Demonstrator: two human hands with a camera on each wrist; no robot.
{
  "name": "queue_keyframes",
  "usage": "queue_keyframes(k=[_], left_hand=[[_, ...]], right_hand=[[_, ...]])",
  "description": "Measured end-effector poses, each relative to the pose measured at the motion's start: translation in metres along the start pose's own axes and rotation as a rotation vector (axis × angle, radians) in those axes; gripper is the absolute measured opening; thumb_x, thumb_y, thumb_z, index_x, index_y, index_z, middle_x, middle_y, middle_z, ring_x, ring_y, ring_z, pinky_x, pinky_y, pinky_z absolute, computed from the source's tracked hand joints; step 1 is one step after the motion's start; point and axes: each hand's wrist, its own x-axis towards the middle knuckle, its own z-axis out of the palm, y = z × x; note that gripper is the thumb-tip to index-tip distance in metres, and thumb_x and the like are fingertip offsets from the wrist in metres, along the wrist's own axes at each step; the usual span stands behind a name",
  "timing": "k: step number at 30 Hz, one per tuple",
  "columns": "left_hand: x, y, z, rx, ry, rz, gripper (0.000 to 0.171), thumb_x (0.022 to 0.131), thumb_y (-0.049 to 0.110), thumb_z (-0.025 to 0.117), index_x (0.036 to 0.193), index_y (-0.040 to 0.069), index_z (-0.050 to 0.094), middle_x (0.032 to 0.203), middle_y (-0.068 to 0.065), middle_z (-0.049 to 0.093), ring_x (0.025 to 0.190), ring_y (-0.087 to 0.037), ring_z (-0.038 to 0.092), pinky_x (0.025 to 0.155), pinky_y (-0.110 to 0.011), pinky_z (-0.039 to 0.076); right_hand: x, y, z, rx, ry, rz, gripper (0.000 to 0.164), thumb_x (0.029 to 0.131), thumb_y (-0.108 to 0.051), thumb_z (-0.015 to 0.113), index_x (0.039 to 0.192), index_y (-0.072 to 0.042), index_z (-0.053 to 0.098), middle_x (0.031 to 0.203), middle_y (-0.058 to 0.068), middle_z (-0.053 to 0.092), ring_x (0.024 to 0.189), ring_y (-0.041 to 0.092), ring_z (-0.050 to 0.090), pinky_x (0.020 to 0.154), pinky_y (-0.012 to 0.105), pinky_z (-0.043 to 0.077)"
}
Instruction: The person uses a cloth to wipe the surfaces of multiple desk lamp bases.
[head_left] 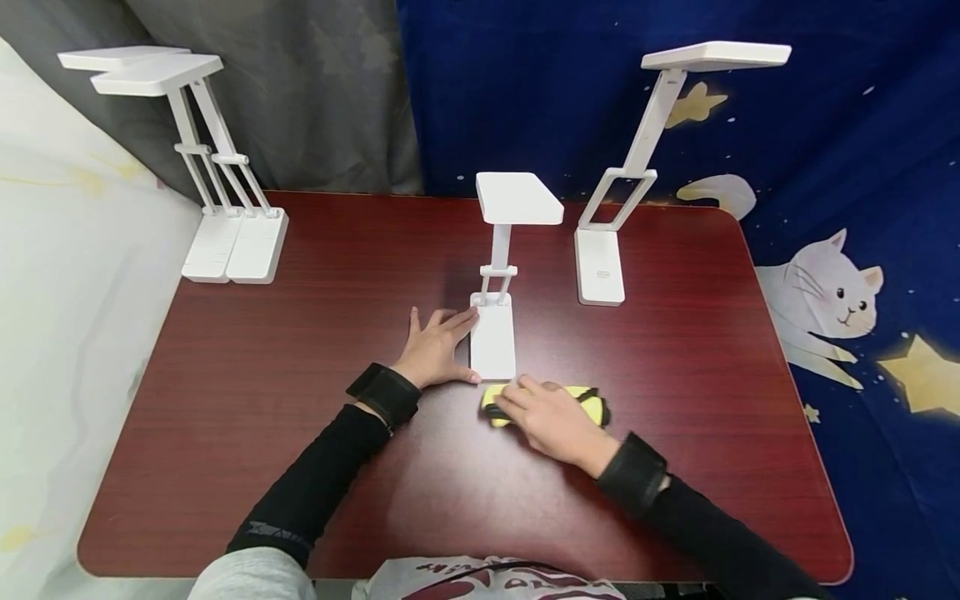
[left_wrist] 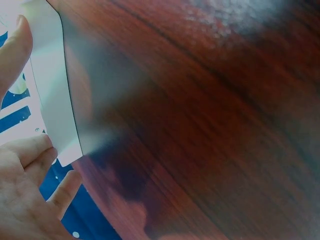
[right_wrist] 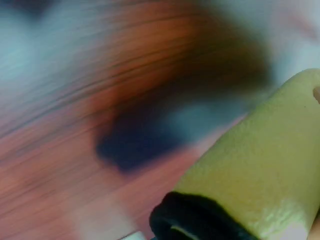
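A white desk lamp point(head_left: 493, 337) stands near the middle of the table, its flat head tilted over its base. My left hand point(head_left: 438, 346) rests along the left side of that base, thumb at the near corner and fingers spread toward the far end. The left wrist view has the thumb and fingertips against the base's white side point(left_wrist: 55, 85). Just in front of the lamp, my right hand point(head_left: 551, 417) holds a folded yellow cloth point(head_left: 596, 408) with black edging. The right wrist view shows its fuzzy yellow surface point(right_wrist: 255, 165); most of the fingers are hidden there.
Two white lamps point(head_left: 236, 246) stand side by side at the table's back left. Another white lamp point(head_left: 600, 267) is at the back right. Dark curtains point(head_left: 510, 92) hang behind the reddish-brown table point(head_left: 337, 283), and a pale curtain point(head_left: 75, 292) is on the left.
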Motion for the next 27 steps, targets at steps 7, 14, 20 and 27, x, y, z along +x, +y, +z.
queue_keyframes(k=[7, 14, 20, 27], left_hand=[[-0.002, 0.004, 0.001, -0.009, -0.008, -0.003, 0.101, 0.079, 0.044, 0.090, 0.161, 0.012, 0.042, 0.169, -0.003, 0.039, 0.150, -0.034, 0.039, 0.120, -0.080, 0.008], [-0.002, 0.003, -0.004, 0.005, 0.007, -0.003, 0.103, 0.078, 0.049, 0.089, 0.162, 0.012, 0.041, 0.169, -0.003, 0.039, 0.149, -0.032, 0.041, 0.120, -0.080, 0.008], [-0.001, 0.002, -0.005, -0.008, -0.006, -0.002, 0.104, 0.079, 0.049, 0.089, 0.163, 0.012, 0.039, 0.171, -0.002, 0.036, 0.153, -0.032, 0.036, 0.120, -0.081, 0.007], [-0.006, 0.000, -0.002, -0.018, -0.043, 0.020, 0.110, 0.085, 0.048, 0.085, 0.166, 0.005, 0.025, 0.175, -0.009, 0.023, 0.161, -0.036, 0.020, 0.125, -0.070, 0.019]], right_hand=[[0.026, -0.011, 0.014, -0.072, 0.052, -0.062, 0.042, 0.085, -0.023, 0.081, 0.125, -0.015, 0.075, 0.118, -0.003, 0.073, 0.100, 0.018, 0.060, 0.064, 0.028, 0.049], [0.007, 0.001, 0.011, -0.039, 0.086, 0.013, 0.046, 0.080, -0.016, 0.083, 0.124, -0.011, 0.074, 0.112, 0.000, 0.071, 0.099, 0.021, 0.061, 0.066, 0.030, 0.053], [-0.017, 0.014, 0.010, 0.045, 0.089, 0.129, 0.040, 0.084, -0.012, 0.082, 0.122, -0.007, 0.074, 0.109, 0.003, 0.072, 0.097, 0.023, 0.062, 0.066, 0.034, 0.058], [-0.014, 0.015, 0.001, 0.306, 0.264, 0.377, 0.039, 0.088, -0.001, 0.077, 0.126, 0.002, 0.070, 0.109, 0.013, 0.067, 0.099, 0.029, 0.061, 0.059, 0.040, 0.057]])
